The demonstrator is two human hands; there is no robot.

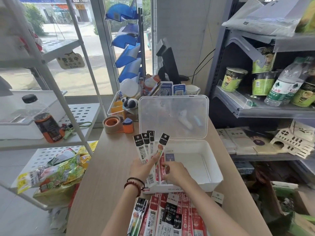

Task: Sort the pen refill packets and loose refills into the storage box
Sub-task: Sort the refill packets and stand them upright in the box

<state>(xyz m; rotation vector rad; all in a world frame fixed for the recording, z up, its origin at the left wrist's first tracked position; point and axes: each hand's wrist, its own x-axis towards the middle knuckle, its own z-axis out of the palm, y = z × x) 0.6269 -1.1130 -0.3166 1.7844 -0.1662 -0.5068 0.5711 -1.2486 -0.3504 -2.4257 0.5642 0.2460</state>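
Observation:
A white storage box (201, 169) stands open on the wooden counter, its clear lid (173, 116) propped upright behind it. My left hand (142, 169) grips a fan of several black-topped refill packets (146, 150) just above the box's left edge. My right hand (175, 172) reaches into the box's left side and pinches red refill packets (162, 169) lying there. A pile of several red, black and white refill packets (170, 215) lies on the counter in front of the box, between my forearms.
A tape dispenser (117, 125) sits left of the lid, with a clear organiser and toys (126, 103) behind it. A white rack (56, 99) with a bottle and snack bags stands left. A grey shelf (265, 103) of cups and bottles stands right.

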